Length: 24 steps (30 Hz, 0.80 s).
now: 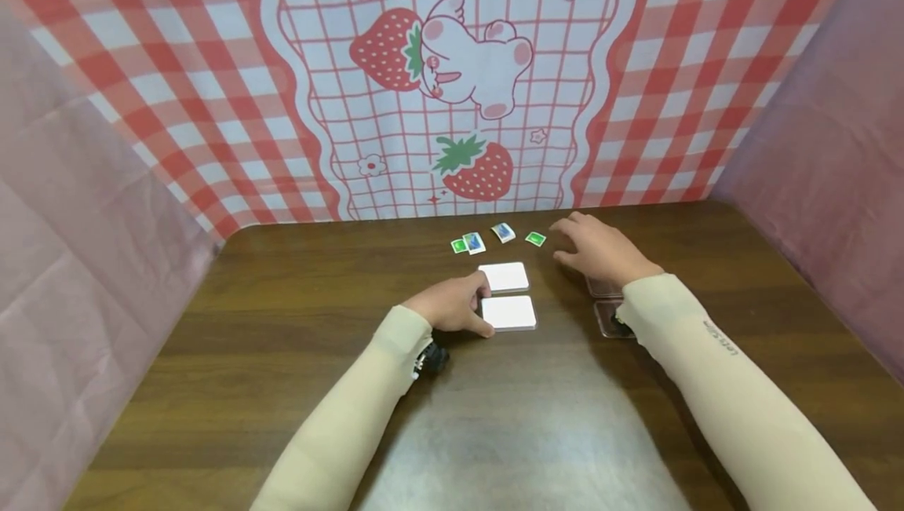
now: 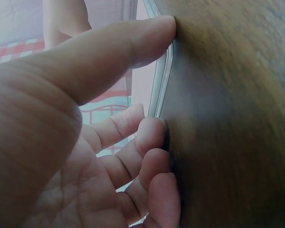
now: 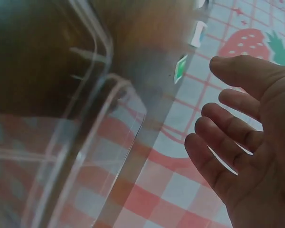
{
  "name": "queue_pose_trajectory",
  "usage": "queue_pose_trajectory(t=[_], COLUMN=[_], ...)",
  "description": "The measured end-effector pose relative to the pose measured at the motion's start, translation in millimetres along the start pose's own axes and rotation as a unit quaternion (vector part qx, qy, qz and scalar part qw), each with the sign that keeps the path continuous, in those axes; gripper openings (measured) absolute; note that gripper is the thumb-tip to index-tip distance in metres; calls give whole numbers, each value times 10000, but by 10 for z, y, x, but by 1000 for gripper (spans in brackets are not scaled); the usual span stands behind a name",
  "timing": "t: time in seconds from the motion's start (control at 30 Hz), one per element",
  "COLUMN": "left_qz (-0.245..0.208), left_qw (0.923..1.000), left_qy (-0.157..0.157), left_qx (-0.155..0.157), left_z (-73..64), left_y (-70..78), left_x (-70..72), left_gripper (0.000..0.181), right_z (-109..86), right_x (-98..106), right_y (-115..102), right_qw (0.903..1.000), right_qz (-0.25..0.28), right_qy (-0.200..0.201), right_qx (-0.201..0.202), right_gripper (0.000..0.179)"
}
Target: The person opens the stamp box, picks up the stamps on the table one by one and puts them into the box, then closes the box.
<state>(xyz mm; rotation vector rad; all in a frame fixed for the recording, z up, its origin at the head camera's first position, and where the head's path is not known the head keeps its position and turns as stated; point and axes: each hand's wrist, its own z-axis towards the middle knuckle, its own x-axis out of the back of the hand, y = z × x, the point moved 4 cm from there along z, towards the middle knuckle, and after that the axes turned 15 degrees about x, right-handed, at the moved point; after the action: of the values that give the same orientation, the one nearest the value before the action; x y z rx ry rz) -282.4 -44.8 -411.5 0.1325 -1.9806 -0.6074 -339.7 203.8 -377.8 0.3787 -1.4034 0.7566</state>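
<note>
1. Main items: two white, flat, rounded rectangular pieces, the near one point(image 1: 508, 313) and the far one point(image 1: 504, 277), at the centre of the frame, one above the other. The near one has a clear, plastic-looking rim.
2. Left hand point(image 1: 448, 303): thumb and fingers apart, tips against the left edge of the near piece; no firm grip shows.
3. Handling, judged: light, fairly stiff, smooth enough to slide. Best hold: thumb and fingers on opposite rim edges, off the white face.
4. Right hand point(image 1: 600, 248): fingers apart, holding nothing, just right of a small green card with a white border point(image 1: 536, 239), upper centre-right.
5. Further left: a small blue-pictured white card point(image 1: 503, 231), then a second blue-pictured card point(image 1: 475, 242) beside another green card point(image 1: 459, 246). Judged feather-light, thin, easily bent; pinch by a lifted edge.
6. Clear plastic tray point(image 1: 609, 321), right of centre, partly under the right wrist. Judged rigid, slick, liable to crack; hold by its walls.
7. Surface: brown wood-grain bench point(image 1: 282, 377), glare at bottom centre.
8. Room: red-and-white strawberry-print cloth point(image 1: 304, 63) across the top; plain pink cloth point(image 1: 92, 220) at left, similar at right.
</note>
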Motion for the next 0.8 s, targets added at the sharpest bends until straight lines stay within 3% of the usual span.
queue_pose_trajectory(t=[0.3,0.53,0.8], left_qz=[-51,-44,-134], left_qw=[10000,10000,9999], left_qy=[-23,-33,-55], left_qx=[5,-13,76], left_z=[-16,-10,-9], left_y=[1,27,-8], left_x=[16,24,17], left_gripper=[50,50,51], right_z=[263,361,452], right_x=[-93,-184,-201], right_y=[97,122,124], right_qw=[9951,9890,9905], right_qz=[-441,-215,-319], right_qy=[-802,-1461,-1245], right_qx=[369,101,488], right_gripper=[40,52,41])
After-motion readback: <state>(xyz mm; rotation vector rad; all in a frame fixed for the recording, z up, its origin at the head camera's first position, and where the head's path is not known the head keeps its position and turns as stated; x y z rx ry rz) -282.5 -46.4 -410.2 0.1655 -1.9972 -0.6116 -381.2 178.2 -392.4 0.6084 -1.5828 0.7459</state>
